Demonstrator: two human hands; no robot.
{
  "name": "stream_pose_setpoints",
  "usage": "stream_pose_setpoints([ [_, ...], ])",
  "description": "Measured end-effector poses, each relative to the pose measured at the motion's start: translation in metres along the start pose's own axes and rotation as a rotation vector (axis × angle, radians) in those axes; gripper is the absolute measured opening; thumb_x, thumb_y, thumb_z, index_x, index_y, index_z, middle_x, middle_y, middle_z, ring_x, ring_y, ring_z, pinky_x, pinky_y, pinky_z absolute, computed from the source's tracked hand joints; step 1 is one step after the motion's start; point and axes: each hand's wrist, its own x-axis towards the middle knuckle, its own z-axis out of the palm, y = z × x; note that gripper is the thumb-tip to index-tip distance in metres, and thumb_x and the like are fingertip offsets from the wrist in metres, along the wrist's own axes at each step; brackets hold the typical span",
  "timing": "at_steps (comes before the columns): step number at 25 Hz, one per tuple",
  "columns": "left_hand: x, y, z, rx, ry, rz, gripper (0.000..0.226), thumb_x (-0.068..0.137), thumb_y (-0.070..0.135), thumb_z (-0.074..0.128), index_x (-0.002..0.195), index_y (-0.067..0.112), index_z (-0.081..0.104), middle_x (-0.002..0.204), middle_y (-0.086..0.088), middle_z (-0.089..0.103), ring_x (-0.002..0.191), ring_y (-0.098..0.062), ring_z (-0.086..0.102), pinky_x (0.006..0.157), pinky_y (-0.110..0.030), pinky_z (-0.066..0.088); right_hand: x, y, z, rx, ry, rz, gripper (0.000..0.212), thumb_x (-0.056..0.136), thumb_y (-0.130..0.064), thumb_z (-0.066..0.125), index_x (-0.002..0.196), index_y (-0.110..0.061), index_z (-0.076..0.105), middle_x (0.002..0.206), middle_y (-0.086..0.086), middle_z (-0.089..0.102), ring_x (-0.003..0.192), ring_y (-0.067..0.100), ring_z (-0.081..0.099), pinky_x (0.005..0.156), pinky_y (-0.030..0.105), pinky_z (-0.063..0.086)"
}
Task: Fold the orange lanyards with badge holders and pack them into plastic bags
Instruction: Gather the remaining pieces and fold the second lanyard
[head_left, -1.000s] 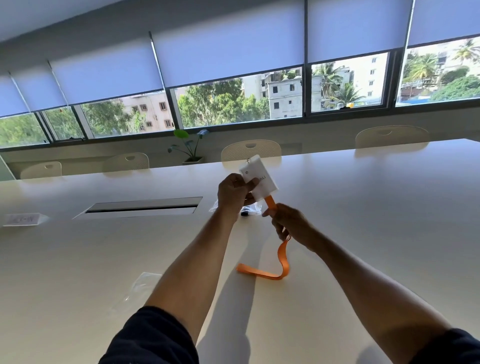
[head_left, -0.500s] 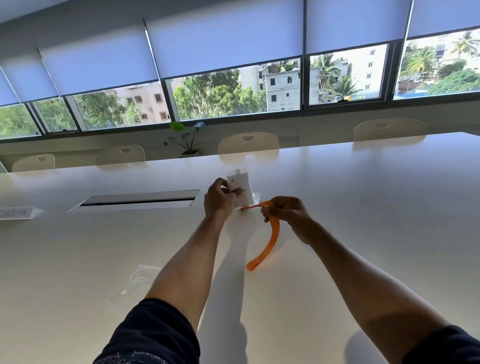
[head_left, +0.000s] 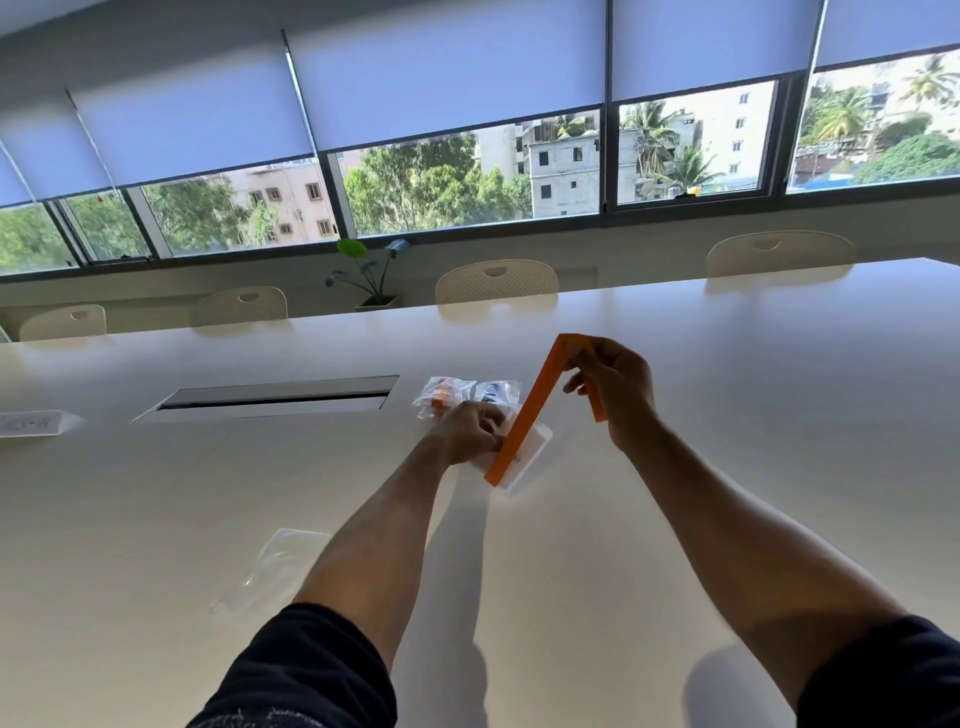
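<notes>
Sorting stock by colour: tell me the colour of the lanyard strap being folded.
Orange, a flat fabric lanyard strap; clearest in the head view.

Single view: head-worn wide-angle camera, looked forward and slightly down across the long white glossy table (head_left: 727, 415) toward 12 o'clock. Both bare forearms entered from 6 o'clock, near the lens. Half-lowered blue roller blinds (head_left: 447, 88) and cream perforated chair backs (head_left: 496, 280) filled the far field, well apart from the camera.
</notes>
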Motion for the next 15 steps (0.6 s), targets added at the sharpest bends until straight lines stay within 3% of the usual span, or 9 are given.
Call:
stream_pose_setpoints([
  [3,-0.001,0.003,-0.002,-0.163,-0.143,-0.071,0.030,0.086,0.015,0.077,0.115,0.017,0.069,0.101,0.000,0.070,0.093,-0.016,0.067,0.068,-0.025,0.058,0.006,0.004,-0.007,-0.080,0.180,0.030,0.017,0.096,-0.012,0.066,0.094,-0.027,0.074,0.085,-0.003,0.079,0.069,0.016,0.076,0.063,0.029,0.060],
  [6,0.000,0.005,-0.003,-0.252,-0.202,-0.081,0.030,0.087,0.011,0.075,0.116,0.016,0.074,0.098,-0.003,0.075,0.087,-0.016,0.071,0.073,-0.029,0.060,0.011,0.017,-0.021,-0.148,0.241,0.157,0.015,0.093,-0.012,0.070,0.104,-0.023,0.072,0.091,-0.007,0.074,0.095,0.023,0.074,0.084,0.037,0.061],
  [10,0.003,0.004,0.002,-0.331,-0.235,-0.095,0.029,0.084,0.016,0.079,0.112,0.012,0.076,0.100,-0.009,0.076,0.087,-0.018,0.071,0.083,-0.036,0.060,0.005,0.038,-0.037,-0.323,-0.148,0.280,0.053,0.092,-0.021,0.074,0.141,-0.014,0.056,0.130,0.006,0.064,0.119,0.021,0.060,0.104,0.034,0.046],
  [13,0.006,0.005,0.007,-0.385,-0.245,-0.112,0.030,0.082,0.021,0.081,0.110,0.011,0.076,0.107,-0.014,0.074,0.091,-0.021,0.068,0.094,-0.045,0.057,-0.005,0.051,-0.041,-0.506,-0.408,0.202,0.056,0.089,0.004,0.069,0.139,-0.018,0.058,0.135,0.005,0.063,0.128,0.022,0.057,0.098,0.033,0.050],
  [15,0.008,0.007,0.010,-0.388,-0.238,-0.114,0.032,0.081,0.026,0.082,0.109,0.011,0.077,0.112,-0.018,0.073,0.093,-0.022,0.066,0.098,-0.049,0.054,-0.009,0.056,-0.043,-0.505,-0.476,0.154,0.067,0.080,0.024,0.057,0.128,-0.021,0.065,0.129,0.005,0.068,0.128,0.021,0.059,0.094,0.038,0.055],
])
